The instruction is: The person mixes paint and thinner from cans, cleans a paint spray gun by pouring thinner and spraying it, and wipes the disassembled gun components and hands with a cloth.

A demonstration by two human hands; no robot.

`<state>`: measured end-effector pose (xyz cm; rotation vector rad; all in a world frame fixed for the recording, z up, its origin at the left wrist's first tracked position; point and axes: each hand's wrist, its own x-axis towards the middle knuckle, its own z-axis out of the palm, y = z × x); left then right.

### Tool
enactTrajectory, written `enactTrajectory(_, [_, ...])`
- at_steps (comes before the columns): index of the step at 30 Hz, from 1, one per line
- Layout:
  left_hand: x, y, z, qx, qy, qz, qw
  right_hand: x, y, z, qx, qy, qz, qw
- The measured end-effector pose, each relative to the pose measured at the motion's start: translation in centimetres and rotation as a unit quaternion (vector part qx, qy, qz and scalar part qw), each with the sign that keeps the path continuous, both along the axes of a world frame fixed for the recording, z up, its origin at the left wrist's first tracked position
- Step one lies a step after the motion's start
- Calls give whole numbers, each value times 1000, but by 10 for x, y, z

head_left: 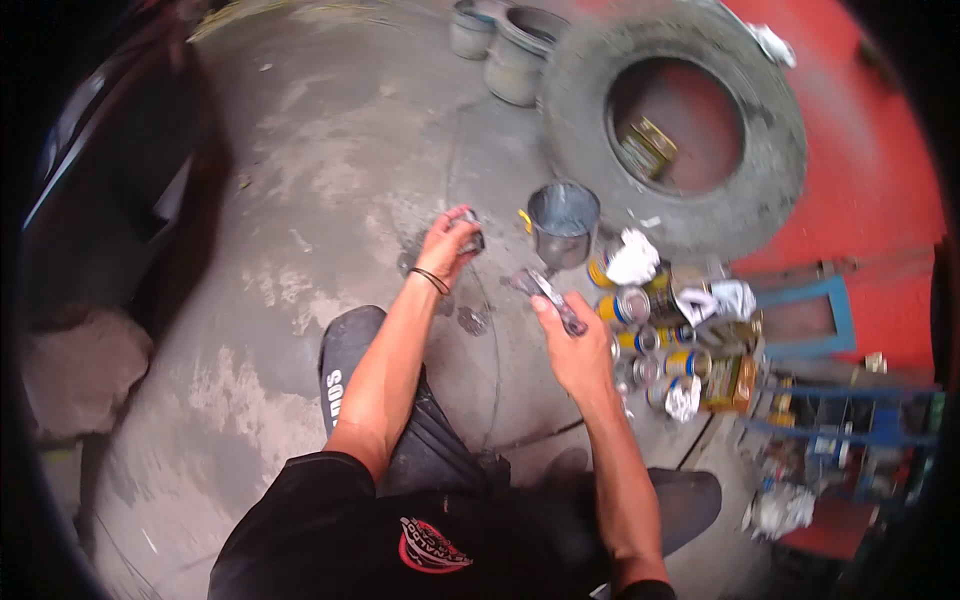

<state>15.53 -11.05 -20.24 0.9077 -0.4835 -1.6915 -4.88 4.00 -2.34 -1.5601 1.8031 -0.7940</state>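
My left hand (448,245), with a dark band at the wrist, is closed round a small dark, roundish part (476,238) above the floor. Its exact kind does not show. In my right hand (578,345) is a grimy brush-like tool (545,290), dark at the handle and pale along the middle. Its far end points up and left toward my left hand. Just beyond both hands stands a grey bucket (563,225), stained inside, with a yellow bit at its left side. Wet dark spots (474,319) mark the floor below my left hand.
A large tire (690,225) lies behind the bucket, with a box (648,148) inside its ring. Two more buckets (515,80) stand at the back. Several cans (625,305) and white rags (632,258) crowd the right, beside a blue frame (840,315). A rock (85,370) sits left.
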Motion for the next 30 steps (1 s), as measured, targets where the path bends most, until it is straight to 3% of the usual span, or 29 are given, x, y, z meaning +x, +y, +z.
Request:
enactTrajectory(2, [-3,0,4,13,-29,-2,999,-6,8,-4,-13,-51,-7,999])
enactTrajectory(5, [-5,4,20,2,-12,14,1000,-25,18,-55,-20,-162,-15,986])
enactTrajectory(8, [-14,9,31,16,-9,-36,999,-33,26,-67,-39,-158,-28,986])
enactTrajectory(14, [-57,44,60,71,102,-209,970,-62,9,-64,-127,-97,-29,987])
enactTrajectory(16, [-75,61,70,47,43,-272,960,-74,9,-62,-174,-51,-11,983])
enactTrajectory(18, [-93,83,93,58,39,-332,941,-72,13,-67,-142,-56,4,988])
enactTrajectory(20, [-97,84,81,55,73,-343,935,-64,17,-64,-129,-9,28,991])
enactTrajectory(22, [-99,84,66,68,106,-331,935,-62,26,-46,-6,-96,27,995])
enactTrajectory(24, [-99,88,64,108,116,-305,939,-80,28,-42,-1,-1,112,994])
enactTrajectory(27, [-108,92,57,111,130,-312,935,-139,26,-5,116,96,281,948])
enactTrajectory(30, [-107,94,49,94,118,-275,950,-252,40,32,299,17,187,936])
